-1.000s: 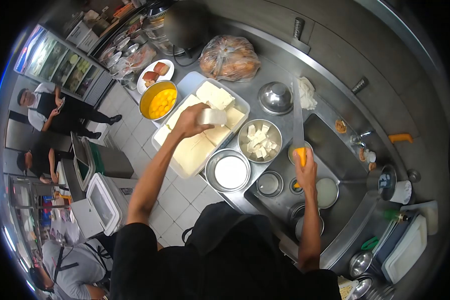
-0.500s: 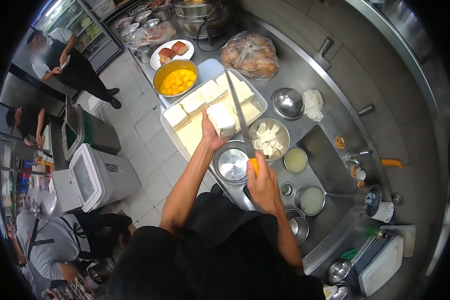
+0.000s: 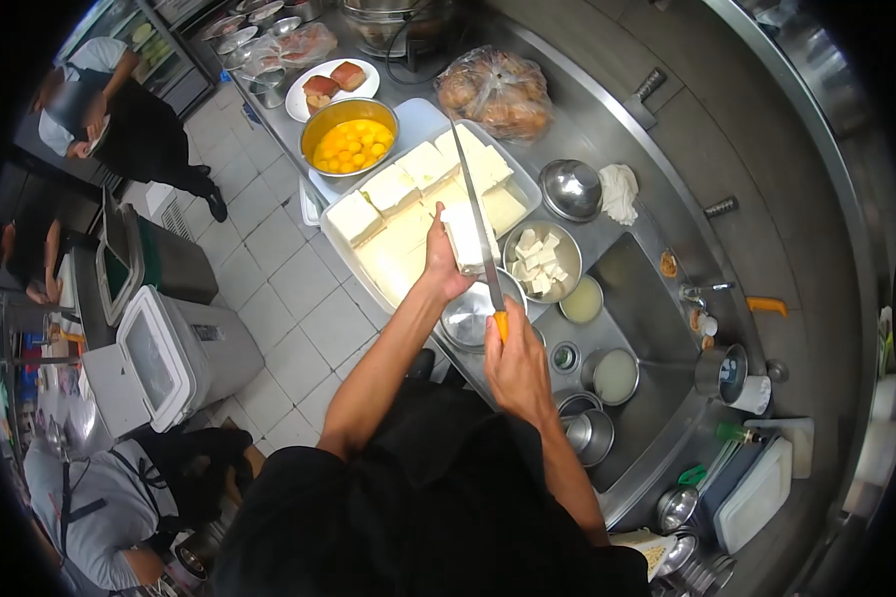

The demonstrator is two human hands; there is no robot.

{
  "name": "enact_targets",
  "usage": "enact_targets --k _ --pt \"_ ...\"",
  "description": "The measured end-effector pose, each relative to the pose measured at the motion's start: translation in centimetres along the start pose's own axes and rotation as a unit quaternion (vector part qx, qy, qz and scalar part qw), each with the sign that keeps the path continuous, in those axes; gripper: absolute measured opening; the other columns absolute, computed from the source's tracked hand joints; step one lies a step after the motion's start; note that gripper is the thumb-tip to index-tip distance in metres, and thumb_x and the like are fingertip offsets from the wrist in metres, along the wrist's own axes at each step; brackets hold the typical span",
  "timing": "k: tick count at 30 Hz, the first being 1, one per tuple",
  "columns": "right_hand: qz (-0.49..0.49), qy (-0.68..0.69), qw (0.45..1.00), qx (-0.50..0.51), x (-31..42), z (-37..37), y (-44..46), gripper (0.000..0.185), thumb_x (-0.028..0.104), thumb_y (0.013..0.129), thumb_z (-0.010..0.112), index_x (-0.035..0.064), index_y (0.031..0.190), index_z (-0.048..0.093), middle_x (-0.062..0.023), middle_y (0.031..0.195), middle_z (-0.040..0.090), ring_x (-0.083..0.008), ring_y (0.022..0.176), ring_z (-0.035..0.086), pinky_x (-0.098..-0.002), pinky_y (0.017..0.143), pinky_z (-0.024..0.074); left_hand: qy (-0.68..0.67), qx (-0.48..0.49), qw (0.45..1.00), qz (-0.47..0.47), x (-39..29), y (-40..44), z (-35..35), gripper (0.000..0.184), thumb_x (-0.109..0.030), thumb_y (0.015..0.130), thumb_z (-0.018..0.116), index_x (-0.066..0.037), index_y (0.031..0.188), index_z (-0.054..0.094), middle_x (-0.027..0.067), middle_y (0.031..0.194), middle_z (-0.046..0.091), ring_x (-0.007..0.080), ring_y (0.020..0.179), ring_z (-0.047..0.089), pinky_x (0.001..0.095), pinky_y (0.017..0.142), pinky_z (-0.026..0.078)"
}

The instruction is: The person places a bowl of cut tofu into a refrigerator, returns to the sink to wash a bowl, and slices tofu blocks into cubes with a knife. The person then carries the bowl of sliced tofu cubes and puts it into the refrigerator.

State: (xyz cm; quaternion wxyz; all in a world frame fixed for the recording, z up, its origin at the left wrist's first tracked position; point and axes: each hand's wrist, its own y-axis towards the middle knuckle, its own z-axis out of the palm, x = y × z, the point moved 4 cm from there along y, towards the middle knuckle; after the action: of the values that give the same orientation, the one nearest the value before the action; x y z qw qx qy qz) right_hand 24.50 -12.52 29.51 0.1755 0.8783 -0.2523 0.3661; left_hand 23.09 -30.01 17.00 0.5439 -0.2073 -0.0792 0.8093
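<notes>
My left hand [image 3: 446,261] holds a white block [image 3: 463,239] over the near right side of a plastic tub [image 3: 368,296] of pale blocks. My right hand [image 3: 517,366] grips the orange handle of a long knife [image 3: 477,204]; its blade lies across or just above the block, and contact cannot be made out. Beneath the block and knife handle stands an empty metal bowl [image 3: 465,323]. To the right, another metal bowl [image 3: 571,269] holds white cubes. A bowl of egg yolks [image 3: 351,146] is behind the tub.
A plate of meat [image 3: 370,78], a bagged bundle [image 3: 495,95] and an upturned metal bowl [image 3: 571,190] stand on the counter. On the right is a sink [image 3: 647,298] with bowls. Several people and a grey bin [image 3: 209,348] are at the left.
My left hand has taken up a white block from the tub and turned it toward the empty bowl. My right hand has brought the knife from above the sink over to the block.
</notes>
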Motion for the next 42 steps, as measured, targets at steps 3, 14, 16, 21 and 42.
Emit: enact_targets --k 3,14,16,21,42 --pt "0.009 -0.008 1.0 0.0 0.1 0.3 -0.1 0.034 0.014 0.097 0.05 -0.0036 0.126 0.042 -0.0317 0.098 0.06 -0.0501 0.089 0.058 -0.0506 0.075 0.0462 0.02 -0.024 0.999 0.008 -0.2 -0.4 0.3 0.07 -0.071 0.09 0.034 -0.007 0.099 0.061 0.0108 0.083 0.062 0.0277 0.071 0.06 0.0402 0.066 0.049" --pt "0.048 -0.06 0.997 0.022 -0.8 3.0 -0.9 0.03 0.014 0.096 0.05 -0.0022 0.12 0.042 -0.0297 0.088 0.06 -0.0495 0.075 0.059 -0.0554 0.063 0.0474 0.035 -0.014 0.999 0.001 -0.5 -0.7 0.1 0.068 -0.069 0.092 0.031 -0.008 0.098 0.06 0.0122 0.083 0.062 0.0292 0.07 0.06 0.0422 0.064 0.05" --pt "0.051 -0.055 0.997 0.031 -0.9 3.4 -1.0 0.028 0.015 0.096 0.049 -0.0028 0.117 0.043 -0.0296 0.084 0.06 -0.0495 0.071 0.059 -0.0558 0.061 0.0472 0.025 -0.002 1.0 -0.005 -0.6 -0.8 0.1 0.067 -0.068 0.093 0.03 -0.008 0.099 0.06 0.0126 0.083 0.062 0.0296 0.07 0.06 0.0418 0.064 0.05" --pt "0.059 -0.072 0.995 0.038 -1.5 4.6 -1.1 0.027 0.014 0.096 0.049 -0.0032 0.115 0.043 -0.0298 0.08 0.06 -0.0492 0.069 0.06 -0.0558 0.059 0.0473 0.035 -0.035 0.999 0.017 -0.9 -1.1 -0.3 0.067 -0.067 0.094 0.029 -0.008 0.099 0.06 0.0133 0.082 0.062 0.0302 0.068 0.059 0.0405 0.063 0.05" --pt "0.11 0.008 0.989 0.103 -3.3 5.1 -0.6 0.023 0.018 0.097 0.047 -0.0001 0.11 0.042 -0.0311 0.073 0.06 -0.0502 0.07 0.059 -0.0549 0.059 0.0454 0.134 -0.008 0.99 0.037 -1.5 -3.5 1.4 0.084 -0.073 0.093 0.023 -0.001 0.126 0.052 0.0097 0.111 0.064 0.0183 0.104 0.062 0.0344 0.091 0.049"
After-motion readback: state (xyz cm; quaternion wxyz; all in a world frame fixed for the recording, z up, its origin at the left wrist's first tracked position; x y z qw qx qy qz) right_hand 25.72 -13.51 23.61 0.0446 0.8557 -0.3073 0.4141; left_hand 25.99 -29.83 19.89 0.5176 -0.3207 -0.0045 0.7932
